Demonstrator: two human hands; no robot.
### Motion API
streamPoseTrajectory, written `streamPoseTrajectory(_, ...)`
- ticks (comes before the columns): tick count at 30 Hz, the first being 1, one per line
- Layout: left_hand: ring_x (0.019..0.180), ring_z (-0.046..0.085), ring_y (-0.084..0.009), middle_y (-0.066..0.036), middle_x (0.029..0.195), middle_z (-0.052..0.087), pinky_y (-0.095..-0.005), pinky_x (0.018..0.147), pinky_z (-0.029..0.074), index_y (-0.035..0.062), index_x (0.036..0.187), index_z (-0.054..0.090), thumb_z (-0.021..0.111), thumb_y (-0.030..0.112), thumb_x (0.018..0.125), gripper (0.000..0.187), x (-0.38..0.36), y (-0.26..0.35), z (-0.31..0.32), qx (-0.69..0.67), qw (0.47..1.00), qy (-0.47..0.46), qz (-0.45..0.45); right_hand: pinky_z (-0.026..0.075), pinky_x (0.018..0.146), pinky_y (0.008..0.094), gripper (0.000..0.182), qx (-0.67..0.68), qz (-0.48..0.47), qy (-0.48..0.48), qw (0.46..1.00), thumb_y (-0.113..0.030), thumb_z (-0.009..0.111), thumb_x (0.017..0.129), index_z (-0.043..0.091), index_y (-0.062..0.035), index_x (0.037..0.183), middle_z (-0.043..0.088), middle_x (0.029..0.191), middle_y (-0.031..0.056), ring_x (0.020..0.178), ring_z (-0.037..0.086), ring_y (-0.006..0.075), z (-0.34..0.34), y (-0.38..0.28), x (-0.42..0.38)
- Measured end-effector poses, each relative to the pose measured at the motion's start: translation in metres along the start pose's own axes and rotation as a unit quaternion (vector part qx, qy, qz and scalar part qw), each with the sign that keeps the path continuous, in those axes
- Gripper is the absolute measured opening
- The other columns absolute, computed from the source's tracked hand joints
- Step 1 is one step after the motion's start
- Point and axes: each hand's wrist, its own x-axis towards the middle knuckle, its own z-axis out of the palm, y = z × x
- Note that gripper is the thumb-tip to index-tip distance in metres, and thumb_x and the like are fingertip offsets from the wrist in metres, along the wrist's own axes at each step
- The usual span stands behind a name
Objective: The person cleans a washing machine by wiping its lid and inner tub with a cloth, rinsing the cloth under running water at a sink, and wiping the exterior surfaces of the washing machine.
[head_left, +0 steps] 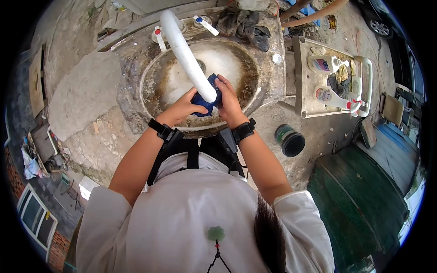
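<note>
Both my hands hold a dark blue cloth-like bundle (212, 107) over the near part of a stained basin (146, 86). My left hand (183, 109) grips its left side, thumb across the front. On the other side, my right hand (230, 103) has its fingers curled over the top right edge. A thick white faucet spout (185, 54) arches toward me, and its end covers part of the bundle. Behind the basin are a red-marked tap handle (159, 40) and a blue-marked one (207, 26). Whether water runs is hidden.
Dark crumpled rags (250, 29) lie at the basin's back right corner, near a small white cap (276, 58). To the right, a cart (298, 82) carries a white bottle (321, 64) and a spray bottle (328, 96). Below it stands a dark bucket (290, 140).
</note>
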Motion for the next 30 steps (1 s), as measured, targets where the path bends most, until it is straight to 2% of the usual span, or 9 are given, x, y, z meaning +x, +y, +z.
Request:
streamPoseTrajectory(3, 0.117, 0.053, -0.0180, -0.009, 0.129, 0.051, -0.0311, 0.093, 0.048, 0.0053, 0.146, 0.029, 0.062, 0.021, 0.093, 0.064, 0.001, -0.001, 0.004, -0.098, 0.991, 0.071, -0.059, 0.053, 0.077, 0.0300, 0.040, -0.041, -0.027, 0.022, 0.999, -0.010, 0.068, 0.089, 0.053, -0.0043, 0.125, 0.062, 0.108, 0.0084, 0.092, 0.062, 0.0158, 0.009, 0.008, 0.001)
streamPoseTrajectory(7, 0.115, 0.055, -0.0185, -0.001, 0.126, 0.054, -0.0489, 0.095, 0.044, 0.0213, 0.128, 0.050, 0.047, 0.068, 0.092, 0.059, 0.012, -0.008, 0.006, -0.063, 0.960, 0.242, -0.130, 0.050, 0.079, 0.0270, 0.032, -0.138, -0.199, 0.024, 0.970, -0.001, 0.068, 0.086, 0.054, -0.0024, 0.115, 0.062, 0.100, 0.0069, 0.088, 0.060, 0.0123, 0.016, 0.029, -0.003)
streamPoseTrajectory(9, 0.111, 0.057, -0.0203, -0.002, 0.121, 0.057, -0.0498, 0.093, 0.045, 0.0214, 0.125, 0.051, 0.046, 0.070, 0.091, 0.060, 0.007, 0.010, 0.013, -0.161, 0.958, 0.175, -0.163, 0.049, 0.080, 0.0259, 0.027, -0.204, -0.304, 0.026, 0.930, -0.001, 0.065, 0.087, 0.054, -0.0004, 0.112, 0.062, 0.098, 0.0061, 0.089, 0.058, 0.0111, 0.024, 0.029, -0.017)
streamPoseTrajectory(13, 0.104, 0.061, -0.0185, -0.003, 0.115, 0.062, -0.0397, 0.088, 0.050, 0.0147, 0.123, 0.056, 0.055, 0.063, 0.090, 0.058, 0.021, 0.008, 0.010, -0.285, 0.947, 0.099, -0.108, 0.048, 0.083, 0.0266, 0.024, -0.243, -0.263, 0.038, 0.933, -0.008, 0.068, 0.088, 0.058, -0.0009, 0.109, 0.060, 0.102, 0.0067, 0.093, 0.057, 0.0123, 0.016, 0.036, -0.018)
streamPoseTrajectory(16, 0.100, 0.061, -0.0146, -0.002, 0.112, 0.062, -0.0321, 0.085, 0.051, 0.0112, 0.119, 0.057, 0.062, 0.051, 0.092, 0.049, 0.028, 0.002, 0.019, -0.259, 0.957, 0.130, -0.024, 0.047, 0.088, 0.0278, 0.031, -0.519, -0.459, 0.175, 0.699, -0.017, 0.071, 0.088, 0.059, -0.0010, 0.112, 0.059, 0.112, 0.0082, 0.100, 0.056, 0.0137, 0.000, 0.042, -0.004)
streamPoseTrajectory(17, 0.098, 0.061, -0.0132, -0.001, 0.110, 0.063, -0.0297, 0.084, 0.051, 0.0102, 0.117, 0.058, 0.064, 0.047, 0.092, 0.045, 0.029, 0.003, 0.025, -0.247, 0.958, 0.145, 0.006, 0.046, 0.090, 0.0275, 0.041, -0.481, -0.445, 0.201, 0.728, -0.028, 0.073, 0.088, 0.059, -0.0025, 0.117, 0.057, 0.117, 0.0083, 0.103, 0.056, 0.0149, -0.002, 0.047, 0.004)
streamPoseTrajectory(19, 0.098, 0.062, -0.0121, -0.003, 0.109, 0.064, -0.0277, 0.081, 0.051, 0.0072, 0.120, 0.056, 0.063, 0.032, 0.095, 0.036, 0.030, 0.003, 0.030, -0.263, 0.951, 0.162, 0.014, 0.046, 0.089, 0.0268, 0.045, -0.191, -0.281, 0.077, 0.938, -0.032, 0.073, 0.089, 0.058, -0.0038, 0.120, 0.058, 0.116, 0.0083, 0.102, 0.056, 0.0154, 0.018, 0.032, -0.011)
streamPoseTrajectory(20, 0.097, 0.063, -0.0116, -0.003, 0.109, 0.064, -0.0267, 0.080, 0.051, 0.0057, 0.121, 0.055, 0.062, 0.024, 0.096, 0.032, 0.030, 0.003, 0.031, -0.271, 0.947, 0.170, 0.017, 0.046, 0.089, 0.0265, 0.047, -0.030, -0.178, 0.009, 0.983, -0.034, 0.073, 0.089, 0.058, -0.0045, 0.122, 0.058, 0.116, 0.0084, 0.101, 0.057, 0.0156, 0.029, 0.023, -0.019)
streamPoseTrajectory(30, 0.091, 0.062, -0.0110, -0.003, 0.100, 0.065, -0.0260, 0.078, 0.050, 0.0008, 0.112, 0.060, 0.062, 0.019, 0.096, 0.024, 0.027, 0.012, 0.042, -0.048, 0.966, 0.244, 0.066, 0.048, 0.076, 0.0292, 0.041, -0.138, -0.144, 0.094, 0.975, -0.039, 0.058, 0.097, 0.059, -0.0005, 0.111, 0.065, 0.095, 0.0081, 0.083, 0.060, 0.0145, 0.021, 0.031, -0.001)
